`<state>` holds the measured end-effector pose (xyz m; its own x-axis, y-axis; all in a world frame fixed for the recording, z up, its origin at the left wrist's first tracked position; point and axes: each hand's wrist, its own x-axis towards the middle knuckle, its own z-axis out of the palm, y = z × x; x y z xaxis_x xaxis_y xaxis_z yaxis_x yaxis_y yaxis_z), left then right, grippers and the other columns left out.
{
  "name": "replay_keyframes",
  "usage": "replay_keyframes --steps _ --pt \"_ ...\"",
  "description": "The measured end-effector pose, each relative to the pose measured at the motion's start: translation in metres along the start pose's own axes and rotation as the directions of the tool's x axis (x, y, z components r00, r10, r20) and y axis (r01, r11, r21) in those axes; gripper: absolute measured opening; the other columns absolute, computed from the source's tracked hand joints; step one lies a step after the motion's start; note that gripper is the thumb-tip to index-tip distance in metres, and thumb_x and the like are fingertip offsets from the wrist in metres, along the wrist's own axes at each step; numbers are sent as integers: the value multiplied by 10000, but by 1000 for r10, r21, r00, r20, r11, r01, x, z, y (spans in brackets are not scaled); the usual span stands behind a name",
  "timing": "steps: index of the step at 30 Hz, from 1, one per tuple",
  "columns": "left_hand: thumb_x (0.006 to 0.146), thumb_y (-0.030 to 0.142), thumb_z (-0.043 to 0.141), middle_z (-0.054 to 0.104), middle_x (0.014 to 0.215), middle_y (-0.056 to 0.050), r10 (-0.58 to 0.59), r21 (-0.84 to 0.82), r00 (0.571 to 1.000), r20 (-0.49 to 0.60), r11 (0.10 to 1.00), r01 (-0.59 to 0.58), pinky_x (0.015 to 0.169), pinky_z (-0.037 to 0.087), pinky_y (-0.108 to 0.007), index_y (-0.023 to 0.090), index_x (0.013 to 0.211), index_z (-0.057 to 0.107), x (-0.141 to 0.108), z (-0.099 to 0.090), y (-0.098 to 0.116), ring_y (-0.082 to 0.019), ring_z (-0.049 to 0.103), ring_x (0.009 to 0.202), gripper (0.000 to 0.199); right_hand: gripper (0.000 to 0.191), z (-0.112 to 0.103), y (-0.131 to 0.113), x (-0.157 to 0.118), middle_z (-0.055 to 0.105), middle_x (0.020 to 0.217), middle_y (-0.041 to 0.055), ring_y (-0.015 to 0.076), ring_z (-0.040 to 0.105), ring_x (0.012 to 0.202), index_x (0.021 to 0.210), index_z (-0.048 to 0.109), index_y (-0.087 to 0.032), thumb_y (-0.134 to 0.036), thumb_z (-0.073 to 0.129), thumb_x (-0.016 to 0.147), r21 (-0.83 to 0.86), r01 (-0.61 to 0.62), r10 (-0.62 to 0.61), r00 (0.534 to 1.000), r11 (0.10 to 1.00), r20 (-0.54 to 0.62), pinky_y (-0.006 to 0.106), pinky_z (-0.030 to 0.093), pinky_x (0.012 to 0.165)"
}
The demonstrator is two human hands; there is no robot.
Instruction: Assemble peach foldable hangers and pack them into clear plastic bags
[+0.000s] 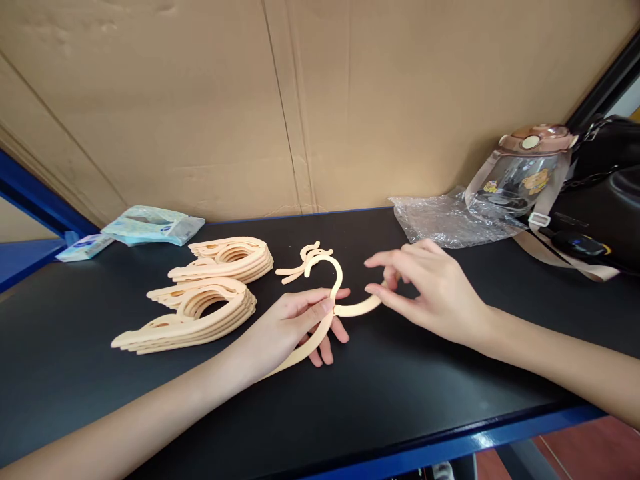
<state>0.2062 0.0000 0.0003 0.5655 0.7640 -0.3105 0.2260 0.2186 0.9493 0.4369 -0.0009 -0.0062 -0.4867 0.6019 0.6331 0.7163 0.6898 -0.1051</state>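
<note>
A cream folding clothes hanger [357, 309] is held above the black table, its hook curling upward and its two arms swung apart. My left hand [295, 323] pinches it at the joint below the hook, between thumb and fingers; one arm runs down past the palm. At the end of the other arm, my right hand [425, 287] has its thumb and curled fingers around the tip, with the index finger held out. Just behind the hook lie a few loose cream hanger pieces [295, 272]. Two stacks of folded hangers, a nearer stack [200, 319] and a farther stack [235, 260], sit left.
Blue-white tissue packs [155, 225] lie at the back left. A crumpled clear plastic bag [445, 217] is at the back right, beside a strapped drinking bottle [525, 170] and a black bag [605, 193]. Cardboard [210, 113] stands behind the black table [400, 393], which has a blue edge.
</note>
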Motion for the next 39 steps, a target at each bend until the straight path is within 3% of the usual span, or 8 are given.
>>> replay_keyframes --steps 6,9,12,17,21,28,34,39 --pt "894 431 564 614 726 -12 19 -32 1000 -22 999 -20 516 490 -234 122 1197 606 -1 2 1 -102 561 511 435 204 2 -5 -1 686 838 38 153 583 732 1102 617 -190 -240 501 942 70 173 -174 984 983 21 296 426 664" --pt "885 425 579 607 751 -9 11 -61 998 -54 998 -14 522 503 -241 133 1225 589 -1 3 1 -107 568 537 448 168 -1 -10 -2 665 755 27 138 552 651 1003 655 -173 -222 509 934 48 296 -296 955 954 -5 286 407 597" --pt "887 404 574 615 793 -15 14 -69 998 -64 997 -18 530 506 -250 137 1262 559 -1 3 2 -118 586 569 461 203 -4 -18 -5 643 659 0 118 522 544 979 668 -156 -229 481 950 89 395 -403 909 914 104 286 362 513" --pt "912 422 518 589 674 14 34 32 999 -42 999 -33 551 449 -244 138 964 630 0 0 1 -98 540 497 309 304 -3 -18 -7 671 687 -16 124 580 548 1230 575 -152 -257 448 974 65 265 -273 935 962 225 272 401 520" --pt "947 457 426 534 511 25 47 202 998 46 978 -56 598 417 -248 161 732 566 1 -3 -1 -115 521 490 391 416 -2 -8 -2 676 1115 77 180 642 931 1345 477 -166 -336 478 965 100 182 -201 949 978 242 304 512 763" --pt "975 467 360 560 525 22 40 355 996 86 932 -68 570 395 -220 169 793 589 -3 -2 3 -117 529 531 417 425 1 -8 0 603 1145 76 188 577 973 1275 528 -205 -467 480 944 221 146 -220 907 964 359 343 500 860" --pt "907 379 558 579 834 34 55 292 986 154 951 -99 561 459 -197 228 1206 559 -5 0 3 -76 562 593 335 366 0 -12 3 621 1051 75 189 561 908 1171 571 -179 -456 472 953 228 80 -153 934 970 322 348 475 801" --pt "906 323 564 578 904 36 58 303 984 171 947 -108 554 474 -185 257 1289 513 -2 -2 0 -54 559 589 392 361 3 -9 1 607 1075 75 188 555 920 1192 573 -193 -446 466 958 226 100 -174 927 969 333 343 473 806"
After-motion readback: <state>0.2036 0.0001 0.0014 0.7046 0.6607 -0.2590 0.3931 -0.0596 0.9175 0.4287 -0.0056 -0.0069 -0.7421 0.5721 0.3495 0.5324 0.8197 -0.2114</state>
